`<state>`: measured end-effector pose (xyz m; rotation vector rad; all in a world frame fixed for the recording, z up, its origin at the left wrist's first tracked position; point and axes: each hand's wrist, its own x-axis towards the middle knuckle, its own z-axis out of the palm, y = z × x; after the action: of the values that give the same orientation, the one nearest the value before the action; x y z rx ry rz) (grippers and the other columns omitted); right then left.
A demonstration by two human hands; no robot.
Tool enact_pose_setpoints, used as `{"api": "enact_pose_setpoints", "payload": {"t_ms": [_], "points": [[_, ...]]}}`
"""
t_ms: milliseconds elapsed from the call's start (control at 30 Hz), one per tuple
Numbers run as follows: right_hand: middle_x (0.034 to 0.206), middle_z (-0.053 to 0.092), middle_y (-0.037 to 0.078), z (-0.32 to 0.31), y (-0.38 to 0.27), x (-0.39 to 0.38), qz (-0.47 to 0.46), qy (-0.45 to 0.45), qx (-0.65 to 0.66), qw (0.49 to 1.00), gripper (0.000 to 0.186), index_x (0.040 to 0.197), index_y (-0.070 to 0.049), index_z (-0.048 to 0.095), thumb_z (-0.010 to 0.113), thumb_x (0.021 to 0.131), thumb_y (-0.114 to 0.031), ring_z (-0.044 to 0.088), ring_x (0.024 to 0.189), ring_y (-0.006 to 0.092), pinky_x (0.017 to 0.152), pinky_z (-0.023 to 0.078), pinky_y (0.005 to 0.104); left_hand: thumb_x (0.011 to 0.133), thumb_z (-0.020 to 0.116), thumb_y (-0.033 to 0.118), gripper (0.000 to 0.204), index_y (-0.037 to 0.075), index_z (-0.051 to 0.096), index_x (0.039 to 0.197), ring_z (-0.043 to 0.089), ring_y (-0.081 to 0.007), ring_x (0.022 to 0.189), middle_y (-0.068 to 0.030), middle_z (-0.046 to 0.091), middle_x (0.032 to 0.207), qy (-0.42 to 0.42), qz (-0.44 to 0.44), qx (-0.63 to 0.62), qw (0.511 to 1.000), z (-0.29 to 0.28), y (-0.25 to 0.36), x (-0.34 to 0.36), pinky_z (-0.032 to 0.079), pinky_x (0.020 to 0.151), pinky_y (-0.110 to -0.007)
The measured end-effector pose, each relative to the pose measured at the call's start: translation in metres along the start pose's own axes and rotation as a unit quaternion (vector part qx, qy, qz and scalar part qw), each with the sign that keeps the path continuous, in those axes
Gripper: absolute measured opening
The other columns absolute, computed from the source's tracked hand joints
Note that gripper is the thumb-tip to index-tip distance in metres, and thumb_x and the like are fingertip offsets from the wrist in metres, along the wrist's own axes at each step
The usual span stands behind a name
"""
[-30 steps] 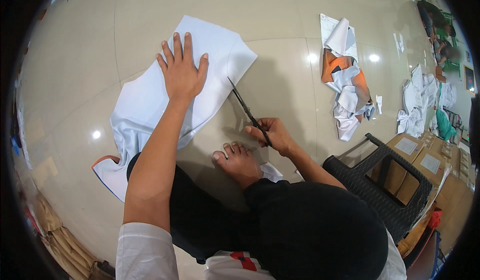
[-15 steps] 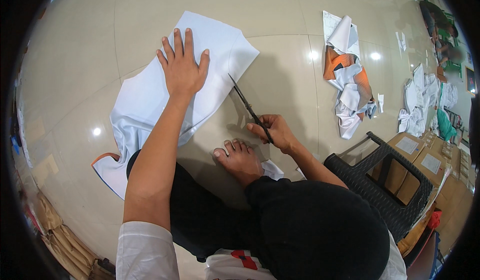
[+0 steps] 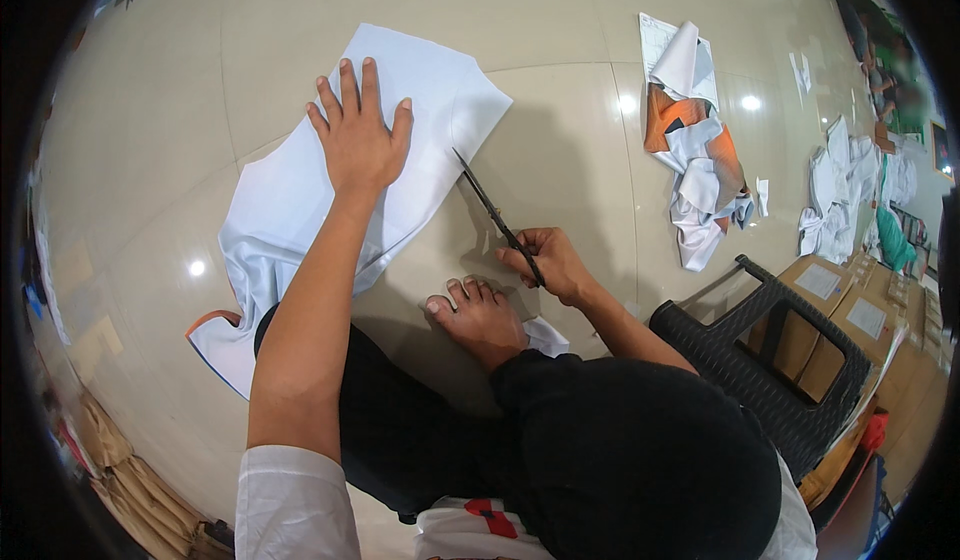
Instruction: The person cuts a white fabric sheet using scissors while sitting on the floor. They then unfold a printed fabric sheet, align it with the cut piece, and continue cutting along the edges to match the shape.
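Observation:
A pale white-blue piece of fabric (image 3: 420, 90) lies spread on the tiled floor, its lower left part bunched, with an orange-trimmed corner beside my leg. My left hand (image 3: 363, 147) rests flat on it, fingers spread. In my right hand (image 3: 552, 265) are dark scissors (image 3: 488, 205), held by the handles. Their blades point up and left, looking nearly closed, and the tips reach the fabric's right edge. A faint curved line runs on the fabric above the tips. My bare foot (image 3: 477, 320) stands just below the scissors.
A heap of white, grey and orange cloth (image 3: 700, 165) lies to the right on a printed sheet (image 3: 657, 40). A black plastic stool (image 3: 765, 350) stands at the lower right by cardboard boxes (image 3: 862, 310). Farther off are white cloth piles (image 3: 835, 190) and blurred people.
The view has shifted slightly, so the fabric and cloth heap sit a little differently in the picture. Both hands and the scissors keep nearly the same pose.

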<state>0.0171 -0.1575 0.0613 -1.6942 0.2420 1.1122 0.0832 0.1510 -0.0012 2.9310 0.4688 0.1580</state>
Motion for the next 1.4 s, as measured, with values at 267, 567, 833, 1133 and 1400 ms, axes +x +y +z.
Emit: {"api": "enact_pose_setpoints", "payload": {"t_ms": [267, 567, 833, 1133, 1400], "points": [[0.064, 0.059, 0.001, 0.008, 0.008, -0.003, 0.001, 0.008, 0.028, 1.000, 0.035, 0.074, -0.003, 0.064, 0.083, 0.094, -0.025, 0.053, 0.054, 0.0086, 0.049, 0.040, 0.0287, 0.108, 0.046, 0.057, 0.079, 0.016, 0.029, 0.173, 0.013, -0.0496, 0.165, -0.0192, 0.024, 0.179, 0.010, 0.008, 0.003, 1.000, 0.001, -0.001, 0.000, 0.009, 0.132, -0.066], [0.066, 0.062, 0.001, 0.028, 0.005, -0.001, 0.007, 0.037, 0.032, 0.999, 0.033, 0.077, -0.001, 0.067, 0.083, 0.094, -0.026, 0.056, 0.056, 0.0094, 0.052, 0.043, 0.0292, 0.108, 0.046, 0.057, 0.080, 0.015, 0.028, 0.173, 0.012, -0.0504, 0.165, -0.0198, 0.023, 0.179, 0.005, 0.010, -0.003, 1.000, 0.000, 0.000, 0.000, 0.008, 0.131, -0.066], [0.066, 0.062, 0.002, 0.033, 0.001, 0.004, 0.010, 0.033, 0.073, 0.997, 0.034, 0.080, -0.001, 0.069, 0.083, 0.094, -0.028, 0.056, 0.056, 0.0092, 0.052, 0.044, 0.0294, 0.108, 0.045, 0.058, 0.080, 0.013, 0.029, 0.173, 0.010, -0.0505, 0.165, -0.0198, 0.023, 0.179, 0.005, 0.014, -0.005, 1.000, 0.001, -0.001, -0.001, 0.006, 0.131, -0.067], [0.066, 0.062, 0.002, 0.037, 0.003, 0.004, 0.003, 0.042, 0.071, 0.997, 0.032, 0.081, -0.001, 0.070, 0.083, 0.093, -0.027, 0.055, 0.055, 0.0092, 0.051, 0.043, 0.0294, 0.108, 0.045, 0.057, 0.080, 0.013, 0.029, 0.173, 0.010, -0.0508, 0.165, -0.0203, 0.024, 0.179, 0.008, 0.017, -0.007, 1.000, 0.001, -0.001, 0.000, 0.007, 0.131, -0.068], [0.064, 0.060, -0.001, 0.041, 0.009, 0.005, -0.003, 0.046, 0.080, 0.996, 0.031, 0.079, -0.004, 0.065, 0.082, 0.095, -0.023, 0.054, 0.053, 0.0067, 0.050, 0.041, 0.0260, 0.108, 0.045, 0.058, 0.080, 0.013, 0.030, 0.172, 0.012, -0.0514, 0.164, -0.0205, 0.024, 0.179, 0.014, 0.018, 0.002, 1.000, 0.003, -0.003, 0.000, 0.008, 0.130, -0.069]]}}
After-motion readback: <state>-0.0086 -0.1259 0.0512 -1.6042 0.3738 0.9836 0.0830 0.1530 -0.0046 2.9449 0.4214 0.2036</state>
